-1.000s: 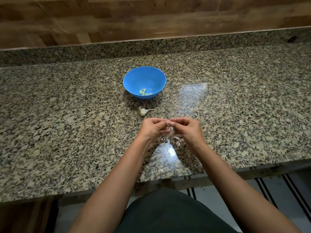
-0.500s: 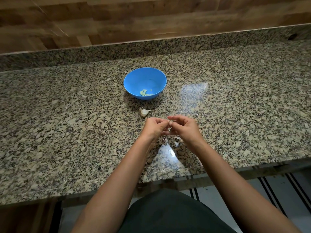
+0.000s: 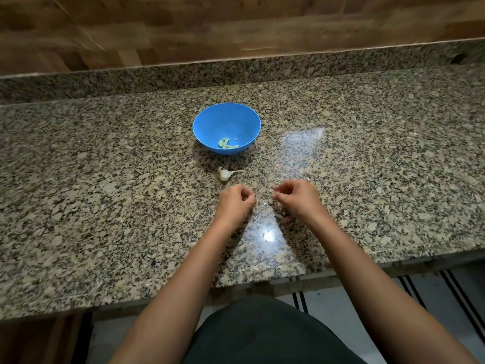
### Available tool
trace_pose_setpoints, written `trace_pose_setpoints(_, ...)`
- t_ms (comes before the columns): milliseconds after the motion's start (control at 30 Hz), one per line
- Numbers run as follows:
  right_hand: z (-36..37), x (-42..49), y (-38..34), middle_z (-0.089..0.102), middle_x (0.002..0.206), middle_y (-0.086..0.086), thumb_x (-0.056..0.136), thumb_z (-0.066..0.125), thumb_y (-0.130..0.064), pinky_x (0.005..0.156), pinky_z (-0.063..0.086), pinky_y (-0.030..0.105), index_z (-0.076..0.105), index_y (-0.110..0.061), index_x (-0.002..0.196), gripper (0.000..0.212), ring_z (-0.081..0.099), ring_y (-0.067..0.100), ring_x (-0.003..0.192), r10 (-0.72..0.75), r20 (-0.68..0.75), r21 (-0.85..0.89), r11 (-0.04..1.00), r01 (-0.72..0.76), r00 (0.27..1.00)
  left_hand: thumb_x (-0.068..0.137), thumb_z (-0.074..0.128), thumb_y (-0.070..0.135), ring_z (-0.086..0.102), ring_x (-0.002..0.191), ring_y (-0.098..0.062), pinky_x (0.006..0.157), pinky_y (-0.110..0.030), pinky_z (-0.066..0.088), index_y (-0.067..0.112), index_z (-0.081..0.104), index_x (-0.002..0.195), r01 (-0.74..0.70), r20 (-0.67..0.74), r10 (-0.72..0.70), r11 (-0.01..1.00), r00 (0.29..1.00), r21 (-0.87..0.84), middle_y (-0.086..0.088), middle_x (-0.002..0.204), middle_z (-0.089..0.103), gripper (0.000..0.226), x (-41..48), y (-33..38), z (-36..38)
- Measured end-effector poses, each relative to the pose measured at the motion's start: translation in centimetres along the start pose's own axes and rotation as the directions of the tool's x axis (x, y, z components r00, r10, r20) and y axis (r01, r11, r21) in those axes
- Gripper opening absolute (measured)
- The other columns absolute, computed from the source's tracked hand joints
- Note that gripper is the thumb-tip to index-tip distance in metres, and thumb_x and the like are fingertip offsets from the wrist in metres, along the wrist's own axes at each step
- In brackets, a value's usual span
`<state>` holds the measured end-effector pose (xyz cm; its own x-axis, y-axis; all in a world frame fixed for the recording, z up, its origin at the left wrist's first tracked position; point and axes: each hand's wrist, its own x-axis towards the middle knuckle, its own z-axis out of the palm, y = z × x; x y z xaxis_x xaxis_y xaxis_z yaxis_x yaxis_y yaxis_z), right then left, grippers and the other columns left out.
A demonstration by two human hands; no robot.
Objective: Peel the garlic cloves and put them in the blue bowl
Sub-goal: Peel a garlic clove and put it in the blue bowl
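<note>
Your left hand and right hand hover side by side over the near middle of the granite counter, apart, with a strip of bare stone between them. Both have the fingers curled in toward the palm. Your right thumb and fingertips meet as if in a pinch, but I cannot tell whether either hand holds a clove or a bit of skin (anything there is hidden behind the knuckles).

One unpeeled garlic clove lies on the counter just beyond your left hand, its thin papery tail pointing right. Farther back, near it but not touching, sits the blue bowl, upright, with a few pale peeled cloves gathered at its near inner side.

A few small scraps of garlic skin lie on the stone between and just under your hands, beside a bright reflection of light. Behind the counter runs a wood-patterned wall.
</note>
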<state>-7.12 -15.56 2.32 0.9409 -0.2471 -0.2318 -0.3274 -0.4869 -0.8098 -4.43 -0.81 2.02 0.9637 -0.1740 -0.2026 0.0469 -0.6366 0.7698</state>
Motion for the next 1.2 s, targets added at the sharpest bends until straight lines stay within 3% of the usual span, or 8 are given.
trace_pose_setpoints(133,0.6,0.8,-0.2,0.063,0.108,0.006,0.088,0.060,-0.014,0.052,0.045,0.008,0.061,-0.006,0.115,0.028,0.055,0.000,0.069,-0.088,-0.021,-0.180,0.980,0.083,0.996,0.092,0.057,0.018,0.054,0.080,-0.008,0.057,-0.013,0.036,0.011,0.063,0.100,-0.001,-0.015,0.001,0.999,1.000,0.033,0.004,0.089,0.058,0.013,0.3,-0.1,0.2)
trace_pose_setpoints(333,1.4,2.6,-0.7,0.055,0.091,0.002,0.089,0.058,-0.013,0.078,0.048,0.022,0.064,-0.006,0.088,0.009,0.056,0.014,0.085,-0.180,0.035,-0.392,0.902,0.179,0.983,0.090,0.057,0.018,0.056,0.080,-0.011,0.067,-0.019,0.040,0.010,0.064,0.099,0.014,-0.013,-0.013,0.999,1.000,0.045,-0.001,0.093,0.064,0.014,1.1,0.0,0.4)
trace_pose_setpoints(500,1.7,3.5,-1.0,0.048,0.083,0.000,0.087,0.056,-0.008,0.063,0.037,0.020,0.050,-0.012,0.075,0.014,0.049,0.013,0.076,-0.186,0.077,-0.461,0.865,0.200,0.980,0.088,0.058,0.019,0.057,0.082,-0.015,0.071,-0.022,0.040,0.009,0.066,0.095,0.018,-0.017,-0.017,0.998,1.000,0.057,-0.004,0.094,0.067,0.014,2.3,0.4,0.4)
trace_pose_setpoints(633,1.0,5.0,-1.1,0.058,0.082,0.004,0.084,0.061,-0.007,0.060,0.047,0.022,0.058,-0.007,0.081,0.004,0.054,0.013,0.071,-0.116,0.019,-0.320,0.940,0.116,0.993,0.088,0.058,0.018,0.057,0.079,-0.013,0.065,-0.020,0.037,0.008,0.066,0.095,0.001,-0.004,-0.001,0.998,1.000,0.060,-0.004,0.091,0.067,0.014,3.4,0.9,0.4)
trace_pose_setpoints(767,-0.8,7.4,-2.2,0.056,0.081,0.004,0.085,0.061,-0.008,0.049,0.037,0.012,0.057,-0.007,0.085,0.004,0.051,0.010,0.066,-0.102,-0.117,-0.199,0.977,0.077,0.988,0.088,0.057,0.019,0.057,0.081,-0.014,0.069,-0.023,0.040,0.009,0.065,0.096,-0.008,0.030,0.006,0.997,1.000,0.073,-0.003,0.093,0.066,0.015,4.5,1.5,0.8)
trace_pose_setpoints(900,-1.4,9.5,-2.2,0.059,0.091,0.006,0.090,0.059,-0.009,0.044,0.036,0.003,0.061,-0.003,0.092,0.008,0.049,0.003,0.066,-0.056,-0.129,-0.205,0.978,0.029,0.990,0.088,0.056,0.019,0.058,0.082,-0.015,0.070,-0.024,0.041,0.010,0.066,0.094,-0.025,0.028,0.022,0.995,0.999,0.096,-0.004,0.092,0.067,0.015,5.4,1.9,1.2)
trace_pose_setpoints(1067,-1.5,8.7,-1.3,0.056,0.114,0.014,0.093,0.053,-0.013,0.064,0.036,-0.004,0.066,0.003,0.102,0.023,0.049,0.011,0.081,-0.107,-0.079,-0.218,0.972,0.087,0.991,0.087,0.057,0.018,0.060,0.083,-0.017,0.072,-0.026,0.043,0.008,0.066,0.094,-0.047,0.023,0.045,0.994,0.999,0.097,-0.005,0.090,0.067,0.015,5.5,1.8,1.4)
trace_pose_setpoints(1200,-2.0,7.5,-0.6,0.061,0.115,0.013,0.095,0.048,-0.012,0.053,0.044,0.012,0.059,-0.003,0.119,0.028,0.055,0.012,0.068,-0.105,-0.129,-0.090,0.992,0.094,0.986,0.087,0.058,0.016,0.056,0.079,-0.014,0.070,-0.024,0.041,0.010,0.066,0.092,-0.066,0.007,0.066,0.995,0.998,0.073,-0.004,0.089,0.066,0.011,5.2,1.6,1.4)
